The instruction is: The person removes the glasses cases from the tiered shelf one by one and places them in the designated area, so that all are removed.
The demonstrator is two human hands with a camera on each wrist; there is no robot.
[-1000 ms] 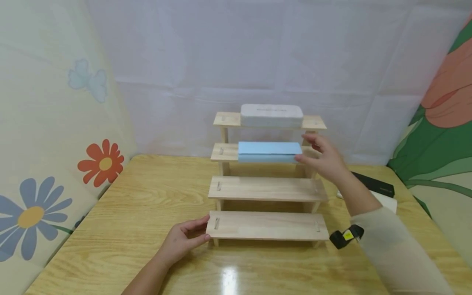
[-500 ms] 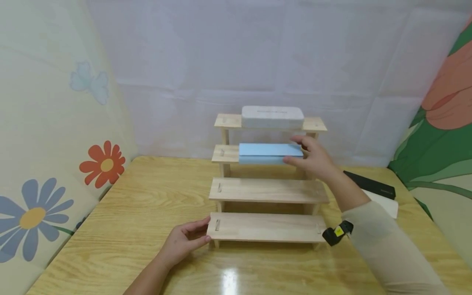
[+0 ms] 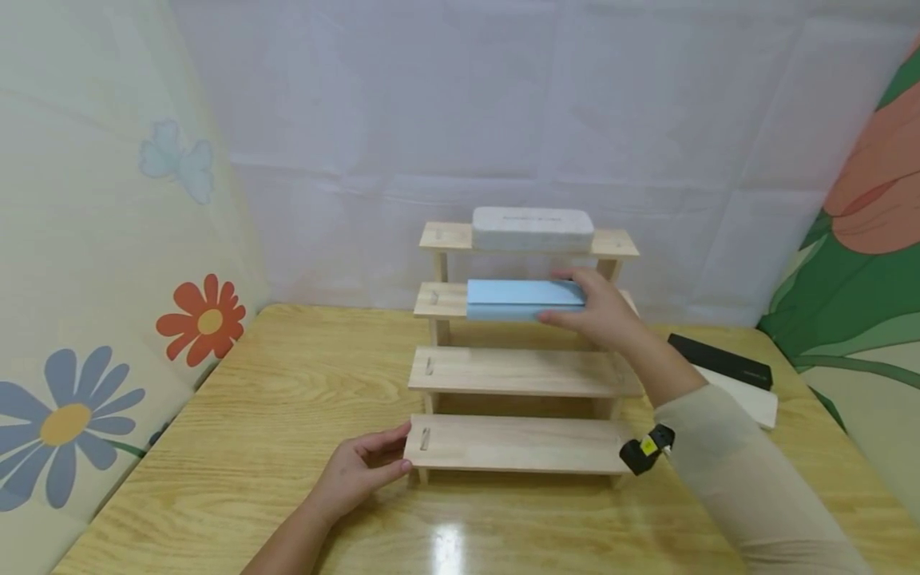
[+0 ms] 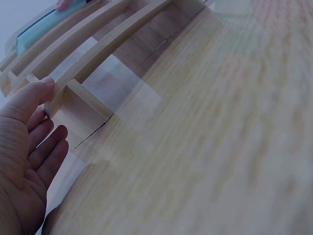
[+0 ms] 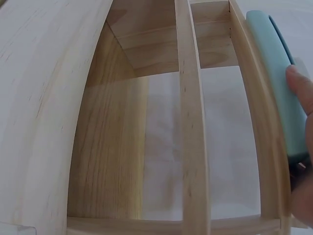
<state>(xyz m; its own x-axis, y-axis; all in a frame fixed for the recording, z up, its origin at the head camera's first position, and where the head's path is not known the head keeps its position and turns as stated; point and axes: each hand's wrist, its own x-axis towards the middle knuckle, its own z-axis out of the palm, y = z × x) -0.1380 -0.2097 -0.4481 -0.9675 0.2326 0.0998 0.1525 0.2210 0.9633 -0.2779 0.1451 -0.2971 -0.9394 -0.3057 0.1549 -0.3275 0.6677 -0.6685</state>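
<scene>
A stepped wooden shelf stand [image 3: 517, 441] sits on the table. My left hand [image 3: 359, 463] grips the left end of its lowest step, thumb at the front edge and index finger at the back; the left wrist view shows my thumb [image 4: 46, 82] against the board's corner. A long light blue case [image 3: 513, 300] with a flap lies along the second step from the top. My right hand [image 3: 600, 311] holds the case by its right part, thumb in front and fingers behind. In the right wrist view the blue case [image 5: 276, 83] runs along the wooden edge.
On the top step rests a white oblong case [image 3: 532, 229]. A black case [image 3: 722, 361] and a white case [image 3: 743, 397] lie on the table [image 3: 316, 375] right of the stand. White cloth [image 3: 402, 96] hangs behind.
My right hand has moved left from the blue case's right end to reach further along it. The case stays nearly in place. My left hand keeps its hold on the lowest step.
</scene>
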